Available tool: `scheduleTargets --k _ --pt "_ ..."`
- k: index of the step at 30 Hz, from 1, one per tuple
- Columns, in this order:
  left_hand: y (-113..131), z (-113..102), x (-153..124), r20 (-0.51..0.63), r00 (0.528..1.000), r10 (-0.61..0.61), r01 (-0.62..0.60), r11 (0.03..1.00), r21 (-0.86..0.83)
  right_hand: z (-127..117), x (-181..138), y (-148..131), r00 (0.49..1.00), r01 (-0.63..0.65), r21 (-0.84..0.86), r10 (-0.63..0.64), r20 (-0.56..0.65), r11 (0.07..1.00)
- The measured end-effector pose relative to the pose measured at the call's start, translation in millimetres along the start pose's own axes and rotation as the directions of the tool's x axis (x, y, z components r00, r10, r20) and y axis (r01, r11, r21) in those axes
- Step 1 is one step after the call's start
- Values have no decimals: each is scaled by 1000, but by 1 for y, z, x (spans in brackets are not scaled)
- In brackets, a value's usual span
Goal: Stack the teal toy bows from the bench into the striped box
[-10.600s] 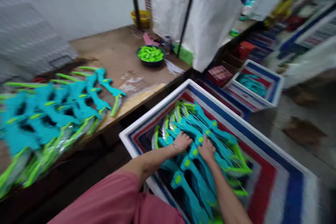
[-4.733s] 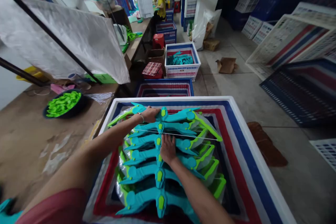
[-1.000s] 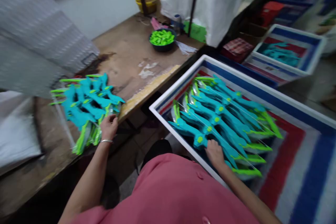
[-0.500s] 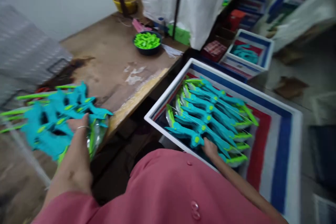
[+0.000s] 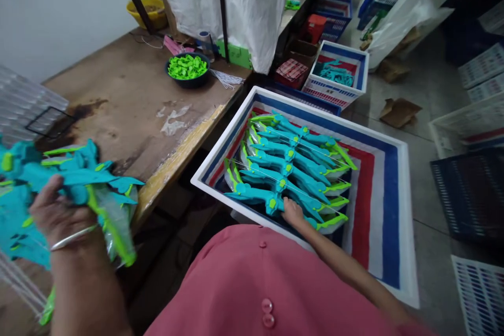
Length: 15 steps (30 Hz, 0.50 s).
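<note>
My left hand (image 5: 65, 212), with a bracelet at the wrist, is closed around a teal toy bow (image 5: 84, 177) with lime-green limbs and clear film. Several more teal toy bows (image 5: 88, 153) lie close by on the table's left part, some hidden behind that hand. Over in the big lined crate (image 5: 411, 231), a row of the same toy bows (image 5: 289, 168) stands packed side by side, with white strings showing. My right hand (image 5: 293, 213) is closed at the grip end of the nearest toy bow in that row; its fingertips are partly hidden.
On the brown table (image 5: 118, 131) stand a dark bowl (image 5: 191, 82) of lime-green pieces and a yellow basin (image 5: 151, 18). A smaller crate (image 5: 336, 89) with teal parts lies beyond the big one. Further crates (image 5: 464, 194) and a cardboard scrap (image 5: 399, 113) are on the right.
My left hand has come up from the pile, gripping a toy bow, nearer the camera. The right hand stays at the row's near end. The view has swung rightward.
</note>
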<state>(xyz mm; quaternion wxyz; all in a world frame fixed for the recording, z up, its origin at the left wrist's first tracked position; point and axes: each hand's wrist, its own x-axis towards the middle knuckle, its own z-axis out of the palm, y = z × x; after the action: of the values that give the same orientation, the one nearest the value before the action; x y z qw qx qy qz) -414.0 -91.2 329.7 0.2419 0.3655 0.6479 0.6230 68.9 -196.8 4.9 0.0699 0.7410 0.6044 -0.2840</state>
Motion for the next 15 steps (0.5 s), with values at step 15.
scheduleTargets --k 15 --pt "-43 244 -195 789 614 20 474 790 -389 -98 -3 98 958 222 573 -67 -280 789"
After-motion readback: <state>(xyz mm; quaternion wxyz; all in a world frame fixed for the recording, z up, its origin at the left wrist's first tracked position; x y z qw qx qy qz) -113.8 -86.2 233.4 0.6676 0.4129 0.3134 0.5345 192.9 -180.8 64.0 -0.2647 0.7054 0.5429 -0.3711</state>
